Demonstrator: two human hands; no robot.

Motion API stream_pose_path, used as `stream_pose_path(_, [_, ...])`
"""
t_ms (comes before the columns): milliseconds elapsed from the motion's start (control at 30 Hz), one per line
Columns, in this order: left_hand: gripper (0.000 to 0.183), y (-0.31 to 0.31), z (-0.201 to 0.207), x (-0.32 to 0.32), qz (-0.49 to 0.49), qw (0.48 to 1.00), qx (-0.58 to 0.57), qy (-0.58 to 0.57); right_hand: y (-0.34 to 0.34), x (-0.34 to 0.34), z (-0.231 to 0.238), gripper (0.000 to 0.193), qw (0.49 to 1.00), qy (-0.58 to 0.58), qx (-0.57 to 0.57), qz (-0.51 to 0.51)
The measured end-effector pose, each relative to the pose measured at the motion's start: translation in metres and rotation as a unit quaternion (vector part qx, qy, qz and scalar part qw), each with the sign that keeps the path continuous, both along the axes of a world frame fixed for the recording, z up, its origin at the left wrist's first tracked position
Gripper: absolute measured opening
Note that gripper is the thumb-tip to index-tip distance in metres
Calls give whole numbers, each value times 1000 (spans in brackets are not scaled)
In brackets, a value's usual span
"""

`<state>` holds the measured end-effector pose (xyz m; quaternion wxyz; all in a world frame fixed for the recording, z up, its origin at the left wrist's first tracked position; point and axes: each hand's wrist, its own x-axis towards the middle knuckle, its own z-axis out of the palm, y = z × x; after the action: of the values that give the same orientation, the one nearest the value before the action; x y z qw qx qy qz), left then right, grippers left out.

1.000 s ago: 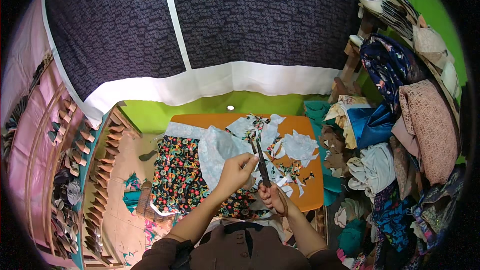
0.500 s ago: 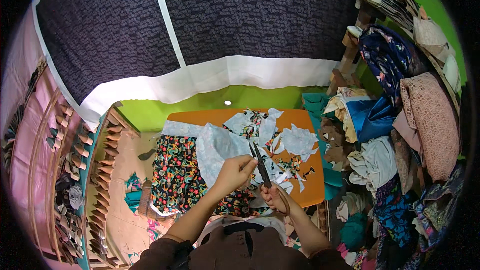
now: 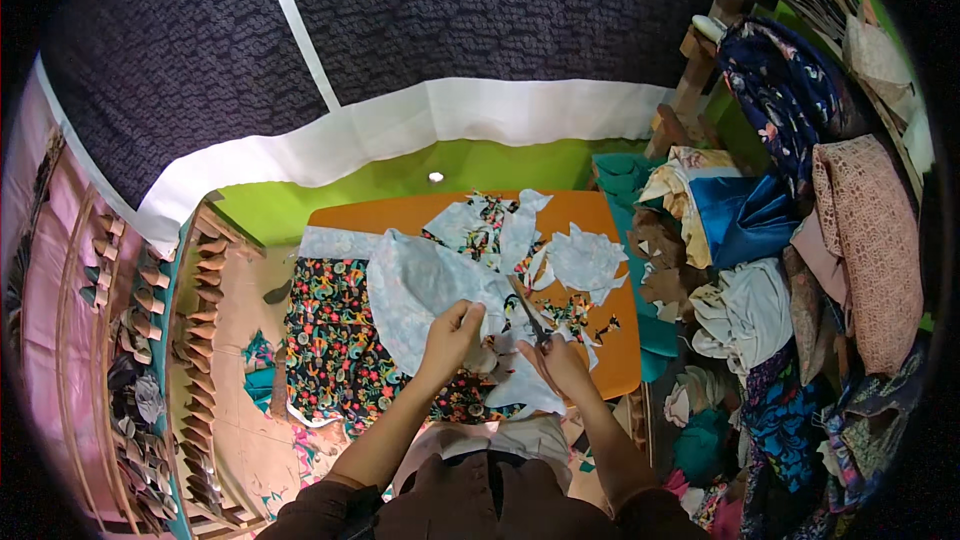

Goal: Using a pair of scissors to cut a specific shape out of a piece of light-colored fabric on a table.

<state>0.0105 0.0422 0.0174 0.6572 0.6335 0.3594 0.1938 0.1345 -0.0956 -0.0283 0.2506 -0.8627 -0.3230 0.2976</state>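
Note:
My right hand point(image 3: 560, 368) is closed round the handles of dark scissors point(image 3: 530, 312). Their blades point away from me over the cloth scraps. To the left, my left hand point(image 3: 450, 342) has its fingers pinched together above a pale piece of cloth point(image 3: 425, 275); what is between them, if anything, I cannot make out. Beneath lies a black floral cloth point(image 3: 335, 325) with bright flowers, hanging over the near edge of an orange table point(image 3: 622, 340). Cut scraps point(image 3: 585, 258), pale on one side and floral on the other, lie scattered right of the hands.
At left, wooden racks point(image 3: 205, 340) carry rows of shoe-shaped forms. Folded fabrics, including a shiny blue cloth point(image 3: 740, 220) and a white bundle point(image 3: 745, 315), are heaped at right. A dark patterned curtain point(image 3: 500, 20) hangs beyond the table, and scraps point(image 3: 260, 380) lie on the floor.
The scissors have come down toward the scraps, and my right hand has moved forward with them. My left hand has drawn back left, away from the blades. The whole view has shifted slightly.

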Motion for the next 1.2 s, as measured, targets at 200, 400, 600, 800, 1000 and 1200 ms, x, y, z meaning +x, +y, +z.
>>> stream_pose_path(200, [23,1,-18,8,71,982,-169,-52,-3,23,-56,57,985,-157,-60,34])
stream_pose_path(400, [22,-12,-32,24,111,976,-173,-77,-14,32,-83,54,990,-112,-68,42])
stream_pose_path(600, [24,-24,-45,51,143,972,-165,-84,-26,42,-78,55,995,52,-16,86])
stream_pose_path(800, [24,-52,-53,89,264,925,-196,-192,-40,38,-81,56,906,385,160,-72])
stream_pose_path(1000, [19,-83,-84,109,224,939,-200,-166,-18,62,-42,30,472,793,338,-184])
stream_pose_path(1200, [18,-85,-100,141,230,950,-173,-123,-3,132,-60,15,520,724,345,-295])
